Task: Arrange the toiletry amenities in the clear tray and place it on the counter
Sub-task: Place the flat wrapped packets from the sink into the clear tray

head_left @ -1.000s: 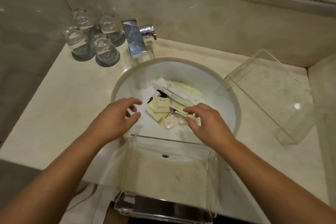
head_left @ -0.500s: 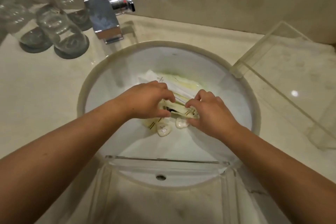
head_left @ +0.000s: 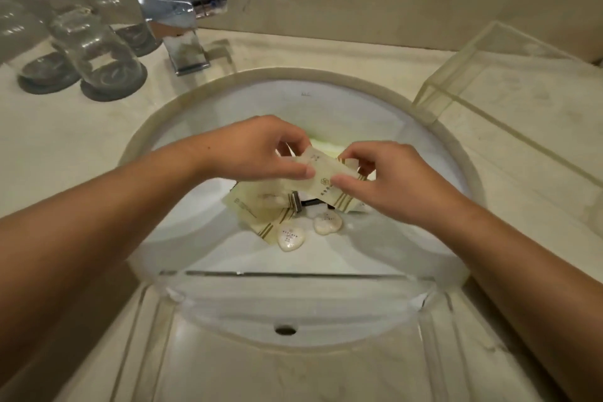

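Over the round white sink (head_left: pixel 463 173), my left hand (head_left: pixel 261 148) and my right hand (head_left: pixel 388 179) both pinch a cream amenity packet (head_left: pixel 323 178) with gold stripes, lifted above the pile. Below it lie more cream packets (head_left: pixel 257 206), a razor (head_left: pixel 298 202) and two heart-shaped soaps (head_left: pixel 291 237) on the basin floor. A clear acrylic tray (head_left: pixel 293 277) sits across the sink's near edge, with its far wall over the basin. A second clear tray (head_left: pixel 509 81) stands on the counter at the right.
A chrome tap (head_left: pixel 176 16) stands behind the sink. Several upturned glasses (head_left: pixel 94 52) on grey coasters are at the back left. The cream stone counter (head_left: pixel 65 127) surrounds the basin, and a wall rises behind it.
Both hands reached into the sink and closed on the pile, then lifted one striped packet up between them. The camera has moved closer to the basin.
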`<state>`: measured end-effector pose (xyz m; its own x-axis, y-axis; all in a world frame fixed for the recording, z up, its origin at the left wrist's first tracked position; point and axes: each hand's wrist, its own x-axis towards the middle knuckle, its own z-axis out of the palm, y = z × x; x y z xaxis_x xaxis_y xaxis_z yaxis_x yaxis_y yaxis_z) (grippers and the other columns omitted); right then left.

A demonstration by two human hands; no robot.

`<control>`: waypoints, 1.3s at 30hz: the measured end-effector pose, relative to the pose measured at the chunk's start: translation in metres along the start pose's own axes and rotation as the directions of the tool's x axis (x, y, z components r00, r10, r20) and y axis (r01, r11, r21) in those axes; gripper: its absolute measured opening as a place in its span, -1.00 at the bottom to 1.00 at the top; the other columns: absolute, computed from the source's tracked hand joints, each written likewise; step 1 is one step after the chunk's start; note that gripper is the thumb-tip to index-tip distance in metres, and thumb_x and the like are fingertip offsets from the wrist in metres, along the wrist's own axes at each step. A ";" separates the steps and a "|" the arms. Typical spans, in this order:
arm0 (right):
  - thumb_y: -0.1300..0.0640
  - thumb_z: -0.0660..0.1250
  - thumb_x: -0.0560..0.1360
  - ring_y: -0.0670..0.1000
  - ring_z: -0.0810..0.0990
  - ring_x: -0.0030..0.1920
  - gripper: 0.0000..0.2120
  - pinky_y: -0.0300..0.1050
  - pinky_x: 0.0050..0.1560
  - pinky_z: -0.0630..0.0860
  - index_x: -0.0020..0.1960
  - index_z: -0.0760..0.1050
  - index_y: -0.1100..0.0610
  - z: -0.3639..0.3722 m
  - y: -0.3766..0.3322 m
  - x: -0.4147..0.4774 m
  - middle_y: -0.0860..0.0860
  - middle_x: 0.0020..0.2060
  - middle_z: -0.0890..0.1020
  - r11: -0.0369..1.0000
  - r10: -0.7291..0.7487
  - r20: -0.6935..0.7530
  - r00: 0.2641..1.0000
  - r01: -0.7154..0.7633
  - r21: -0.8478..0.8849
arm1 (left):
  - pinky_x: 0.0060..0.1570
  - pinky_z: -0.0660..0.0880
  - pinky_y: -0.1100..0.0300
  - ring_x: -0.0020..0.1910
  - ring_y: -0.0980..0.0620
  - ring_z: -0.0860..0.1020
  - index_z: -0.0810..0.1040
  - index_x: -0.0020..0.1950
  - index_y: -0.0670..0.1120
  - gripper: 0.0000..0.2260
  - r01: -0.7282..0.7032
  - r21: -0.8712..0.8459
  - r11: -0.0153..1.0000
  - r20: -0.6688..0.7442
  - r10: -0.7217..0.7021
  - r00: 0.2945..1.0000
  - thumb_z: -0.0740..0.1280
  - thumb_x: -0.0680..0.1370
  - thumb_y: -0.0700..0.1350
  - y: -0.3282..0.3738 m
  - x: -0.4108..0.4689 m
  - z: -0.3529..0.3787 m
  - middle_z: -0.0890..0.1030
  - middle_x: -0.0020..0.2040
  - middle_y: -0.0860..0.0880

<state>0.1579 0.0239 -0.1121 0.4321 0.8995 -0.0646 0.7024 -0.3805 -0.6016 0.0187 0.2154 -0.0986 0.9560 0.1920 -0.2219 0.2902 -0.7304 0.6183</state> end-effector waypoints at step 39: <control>-0.26 0.39 0.44 -0.42 0.51 -0.02 -0.78 -0.46 -0.13 0.33 0.07 0.60 -0.29 0.047 -0.127 -0.177 -0.33 -0.09 0.62 0.986 -0.163 0.093 0.982 0.166 -0.019 | -0.17 0.41 0.45 -0.01 0.35 0.50 0.66 0.02 0.21 -0.86 -0.018 0.263 0.965 -0.134 0.056 0.989 0.41 0.49 0.18 0.059 -0.235 0.047 0.59 -0.20 0.29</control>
<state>-0.0346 -0.0765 -0.0616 0.2569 0.9656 -0.0394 0.7747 -0.2302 -0.5889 -0.1906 0.0969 -0.0452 0.9678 0.2374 -0.0840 0.2509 -0.8806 0.4019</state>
